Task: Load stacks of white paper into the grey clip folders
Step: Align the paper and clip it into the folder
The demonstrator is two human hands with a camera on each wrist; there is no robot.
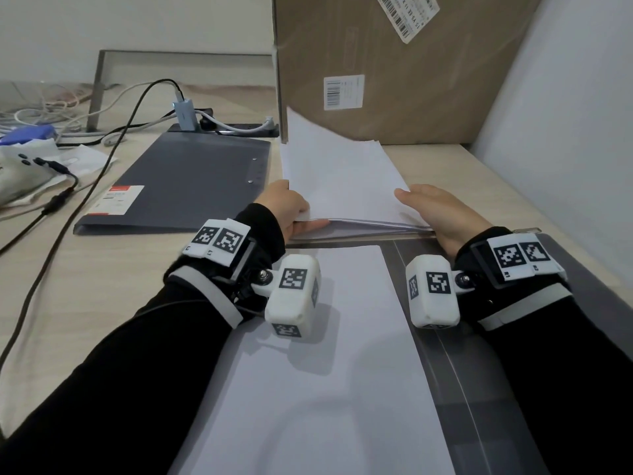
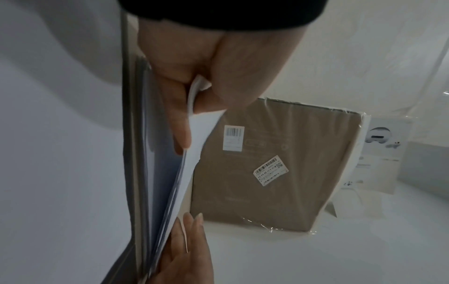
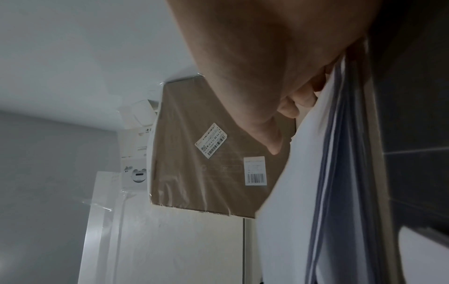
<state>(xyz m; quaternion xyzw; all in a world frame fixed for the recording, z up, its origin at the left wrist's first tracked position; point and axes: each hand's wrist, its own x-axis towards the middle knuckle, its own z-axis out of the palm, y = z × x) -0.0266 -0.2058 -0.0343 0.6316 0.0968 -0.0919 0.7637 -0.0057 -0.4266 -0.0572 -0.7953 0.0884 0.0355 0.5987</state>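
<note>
A stack of white paper [image 1: 342, 176] lies on the desk just beyond an open grey clip folder [image 1: 486, 354], which holds a white paper stack [image 1: 308, 371]. My left hand [image 1: 287, 207] pinches the near-left corner of the upper sheets [image 2: 187, 169], thumb on top and fingers beneath, so they lift and fan apart. My right hand [image 1: 438, 210] rests on the stack's near-right corner with straight fingers [image 2: 192, 230]. The sheets' edges [image 3: 340, 153] show beside the right thumb [image 3: 269, 138]. A closed grey clip folder [image 1: 191, 186] lies to the left.
A large cardboard box [image 1: 394, 63] stands upright right behind the paper. A wall [image 1: 565, 132] bounds the desk on the right. Cables [image 1: 102, 149], an adapter [image 1: 185, 113] and a white cloth bag [image 1: 24, 173] crowd the far left.
</note>
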